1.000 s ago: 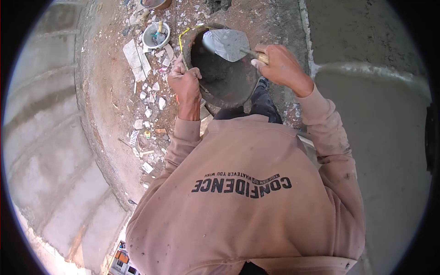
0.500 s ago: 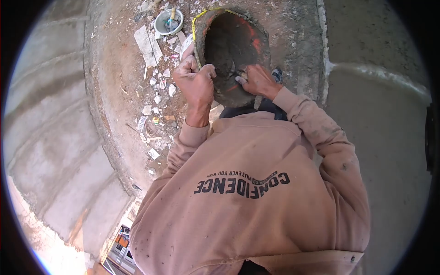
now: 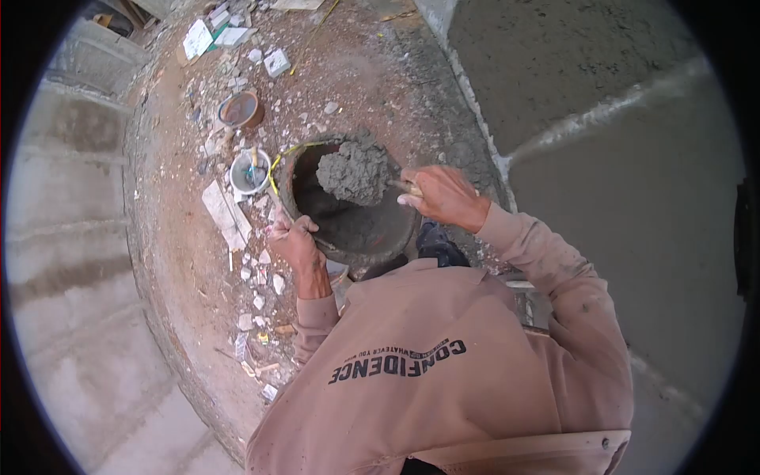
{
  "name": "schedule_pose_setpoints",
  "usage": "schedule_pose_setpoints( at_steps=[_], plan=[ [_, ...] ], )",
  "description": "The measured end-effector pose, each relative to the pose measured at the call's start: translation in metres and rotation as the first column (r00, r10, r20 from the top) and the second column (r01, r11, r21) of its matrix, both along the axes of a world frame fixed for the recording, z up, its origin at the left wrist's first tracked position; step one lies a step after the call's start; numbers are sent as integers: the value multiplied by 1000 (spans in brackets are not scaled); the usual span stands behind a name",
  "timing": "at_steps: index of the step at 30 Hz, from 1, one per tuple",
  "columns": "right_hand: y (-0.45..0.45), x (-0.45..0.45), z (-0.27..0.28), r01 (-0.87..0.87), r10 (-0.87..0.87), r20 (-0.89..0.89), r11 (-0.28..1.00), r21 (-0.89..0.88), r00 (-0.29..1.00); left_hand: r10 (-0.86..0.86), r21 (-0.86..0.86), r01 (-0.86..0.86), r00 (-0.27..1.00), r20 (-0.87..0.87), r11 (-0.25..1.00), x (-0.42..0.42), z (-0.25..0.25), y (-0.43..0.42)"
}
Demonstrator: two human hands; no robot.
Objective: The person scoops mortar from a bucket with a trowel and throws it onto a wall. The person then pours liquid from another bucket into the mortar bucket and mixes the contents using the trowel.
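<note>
A mortar bucket (image 3: 366, 231) with a grey-caked inside and a yellow strip on its left rim is tipped in front of me. My left hand (image 3: 298, 245) is closed round its near-left rim. In my right hand (image 3: 450, 198) is the handle of a trowel (image 3: 408, 188), held over the bucket's opening. A big lump of wet grey mortar (image 3: 353, 171) sits on the trowel and hides its blade. Grey smears coat the fingers of both hands.
A small white bucket (image 3: 237, 176) with tools in it stands left of the mortar bucket. Beyond it is an orange-brown tub (image 3: 255, 119). Rubble and tile scraps (image 3: 226, 215) litter the dirt ground. Grey cement surfaces run along the right (image 3: 609, 214) and left (image 3: 79, 332).
My right hand has lifted the trowel from inside the bucket, bringing up a lump of mortar. The view has shifted, showing more ground ahead. My left hand stays on the bucket rim.
</note>
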State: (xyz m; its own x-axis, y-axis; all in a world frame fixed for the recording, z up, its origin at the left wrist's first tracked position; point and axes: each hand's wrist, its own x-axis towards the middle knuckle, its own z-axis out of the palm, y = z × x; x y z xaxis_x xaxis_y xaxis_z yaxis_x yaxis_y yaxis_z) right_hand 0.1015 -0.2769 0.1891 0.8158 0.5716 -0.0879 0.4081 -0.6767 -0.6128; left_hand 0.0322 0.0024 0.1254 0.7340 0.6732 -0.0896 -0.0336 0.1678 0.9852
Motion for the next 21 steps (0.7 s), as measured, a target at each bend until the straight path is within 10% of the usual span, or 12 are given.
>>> schedule_pose_setpoints(
  at_steps=[13, 17, 21],
  plan=[
    [-70, 23, 375, -442, 409, 512, 895, -62, 755, 115, -39, -114, 993, 30, 993, 12, -5, -3],
    [-140, 42, 429, -329, 304, 208, 939, 97, 930, 180, 88, -180, 984, 10, 980, 22, -22, -1],
    [-296, 121, 407, -169, 89, 147, 660, 732, 985, 204, 123, -197, 978, -46, 973, 32, -14, -12]
  ],
)
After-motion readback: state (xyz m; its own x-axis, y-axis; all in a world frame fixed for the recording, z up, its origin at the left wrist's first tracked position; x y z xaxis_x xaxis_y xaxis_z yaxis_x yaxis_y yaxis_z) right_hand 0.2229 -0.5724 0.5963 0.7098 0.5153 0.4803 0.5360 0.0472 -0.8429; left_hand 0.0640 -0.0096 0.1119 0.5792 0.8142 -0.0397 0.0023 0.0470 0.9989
